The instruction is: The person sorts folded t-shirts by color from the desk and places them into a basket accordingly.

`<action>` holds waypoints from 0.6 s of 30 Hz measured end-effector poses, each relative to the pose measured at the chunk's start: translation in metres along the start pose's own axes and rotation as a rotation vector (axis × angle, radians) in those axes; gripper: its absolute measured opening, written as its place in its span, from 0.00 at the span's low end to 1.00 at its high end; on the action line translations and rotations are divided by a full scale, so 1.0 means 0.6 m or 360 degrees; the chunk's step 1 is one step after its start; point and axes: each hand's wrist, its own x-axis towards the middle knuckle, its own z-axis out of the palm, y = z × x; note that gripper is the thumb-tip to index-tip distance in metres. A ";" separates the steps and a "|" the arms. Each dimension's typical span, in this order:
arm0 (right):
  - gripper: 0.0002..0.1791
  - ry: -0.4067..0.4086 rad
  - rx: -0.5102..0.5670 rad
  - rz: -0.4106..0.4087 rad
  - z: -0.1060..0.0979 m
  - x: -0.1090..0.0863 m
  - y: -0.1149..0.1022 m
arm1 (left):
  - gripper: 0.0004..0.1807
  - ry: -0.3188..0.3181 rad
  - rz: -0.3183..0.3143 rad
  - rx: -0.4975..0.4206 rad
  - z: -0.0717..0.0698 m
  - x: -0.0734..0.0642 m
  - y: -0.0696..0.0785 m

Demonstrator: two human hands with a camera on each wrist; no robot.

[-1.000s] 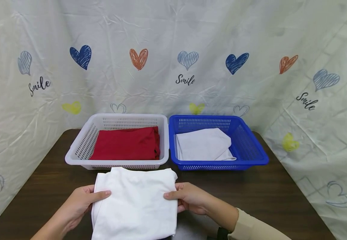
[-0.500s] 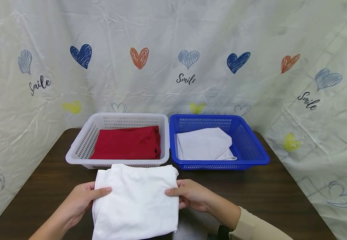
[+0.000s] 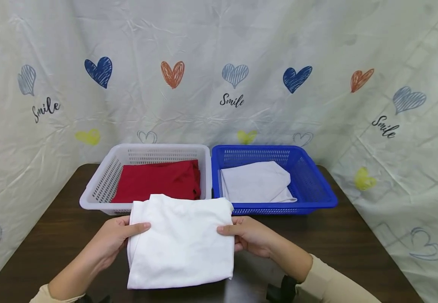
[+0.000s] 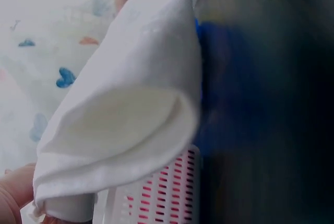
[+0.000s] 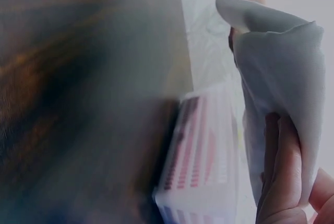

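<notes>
A folded white cloth [image 3: 181, 244] is held up between both hands over the table, in front of the baskets. My left hand [image 3: 110, 240] pinches its left edge, thumb on the near face and fingers behind. At the right edge my right hand [image 3: 254, 237] grips it the same way, and in the right wrist view its fingers [image 5: 286, 166] lie along the cloth's back. The left wrist view shows the cloth's layers [image 4: 125, 125] gaping into a loose fold at one end.
Behind stands a white basket [image 3: 103, 205] holding folded red cloth [image 3: 154, 181]. Beside it on the right, a blue basket [image 3: 309, 205] contains a folded white cloth [image 3: 254, 182]. Both rest on a dark wooden table [image 3: 340, 244], with a printed curtain [image 3: 196, 38] around it.
Both hands have carried the white cloth forward and slightly right, lifting its lower edge into view. Its upper edge now overlaps the front of the baskets. The grip is unchanged.
</notes>
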 end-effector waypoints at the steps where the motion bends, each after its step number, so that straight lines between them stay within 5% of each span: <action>1: 0.20 0.0006 -0.0001 -0.0002 -0.003 0.000 -0.003 | 0.31 0.0000 -0.0001 -0.0012 0.002 0.003 0.004; 18: 0.20 0.0198 -0.0054 0.0029 -0.054 -0.002 -0.048 | 0.38 -0.0030 0.0059 -0.0087 0.031 0.043 0.065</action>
